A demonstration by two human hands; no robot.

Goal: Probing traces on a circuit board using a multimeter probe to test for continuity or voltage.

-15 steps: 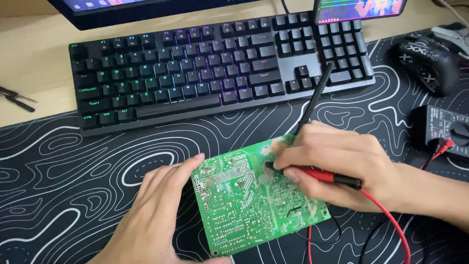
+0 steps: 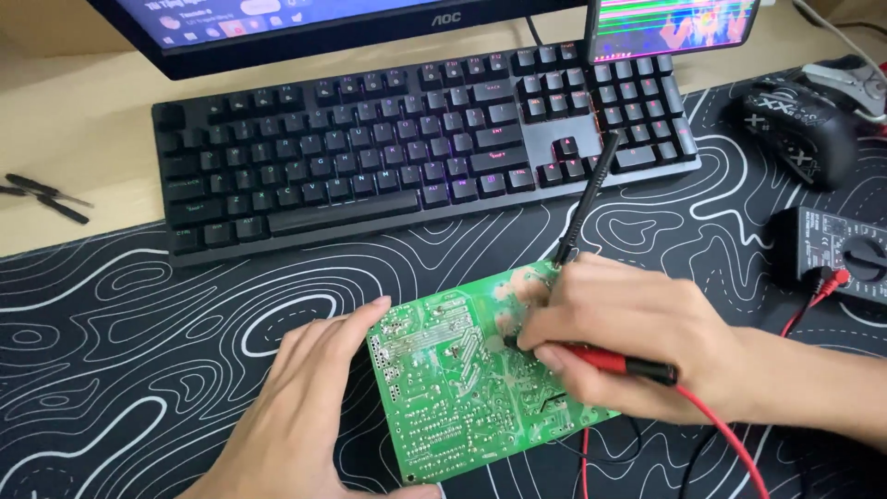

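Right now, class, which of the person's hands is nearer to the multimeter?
Right. The right hand, holding both probes on the green circuit board, lies just left of the multimeter; the left hand rests at the board's far left edge.

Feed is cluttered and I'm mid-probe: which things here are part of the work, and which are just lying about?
In use:
left hand steadying green circuit board
right hand holding red probe and black probe
multimeter, wired to the probes

Lying about:
keyboard
mouse
monitor
phone
small screwdrivers
patterned desk mat
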